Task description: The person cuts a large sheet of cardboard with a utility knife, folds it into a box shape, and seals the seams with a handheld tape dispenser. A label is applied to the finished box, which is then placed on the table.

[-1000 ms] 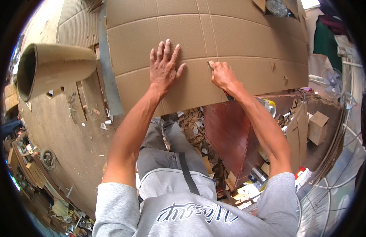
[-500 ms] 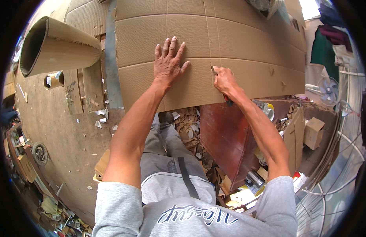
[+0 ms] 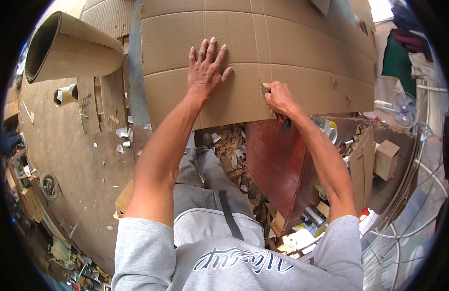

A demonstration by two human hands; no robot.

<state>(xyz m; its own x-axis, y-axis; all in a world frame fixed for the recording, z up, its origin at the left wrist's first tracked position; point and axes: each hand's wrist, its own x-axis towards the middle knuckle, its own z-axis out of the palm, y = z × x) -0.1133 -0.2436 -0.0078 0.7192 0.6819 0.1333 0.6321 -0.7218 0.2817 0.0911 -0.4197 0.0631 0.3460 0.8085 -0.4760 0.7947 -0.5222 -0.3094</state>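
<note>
A large brown cardboard sheet with several crease lines lies flat in front of me. My left hand rests palm down on it, fingers spread. To its right, my right hand is closed round a utility knife with a red and black handle. The handle's end sticks out below my fist. Its blade points forward at the sheet, beside a lengthwise crease that runs away from me. Whether the blade tip is in the cardboard is too small to tell.
A big cardboard tube stands out at the far left. Below the sheet are a reddish-brown panel and a heap of cardboard scraps. To the right are a small box and a fan.
My right hand and the knife have drawn slightly toward me along the crease, and more of the handle shows. The left hand stays flat on the sheet. The view has shifted slightly.
</note>
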